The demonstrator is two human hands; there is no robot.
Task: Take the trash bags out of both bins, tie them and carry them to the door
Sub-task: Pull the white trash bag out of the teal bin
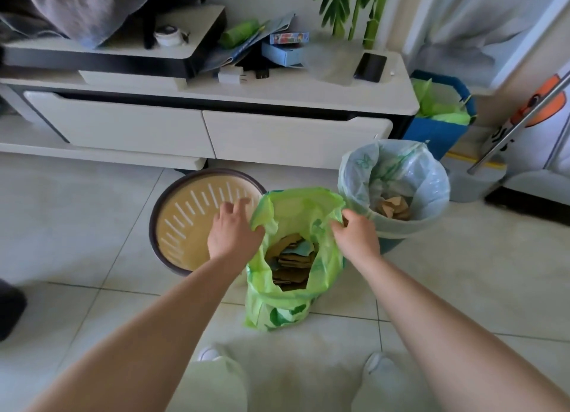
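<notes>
A green trash bag [287,303] stands on the tiled floor in front of me, its mouth wide and cardboard scraps visible inside. My left hand [231,229] touches the bag's left rim, fingers spread and blurred. My right hand [356,236] pinches the right rim. To the left, a round brown and tan slatted bin [185,223] holds no bag. At the right, a second bin [391,245] is lined with a pale translucent bag [431,186] that contains cardboard pieces.
A low white TV cabinet [216,128] with two drawers runs behind the bins. A blue box with green bags [438,124] stands at its right end. A mop handle [518,124] and grey bucket [475,180] are at the far right. My feet [379,365] are just below the bag.
</notes>
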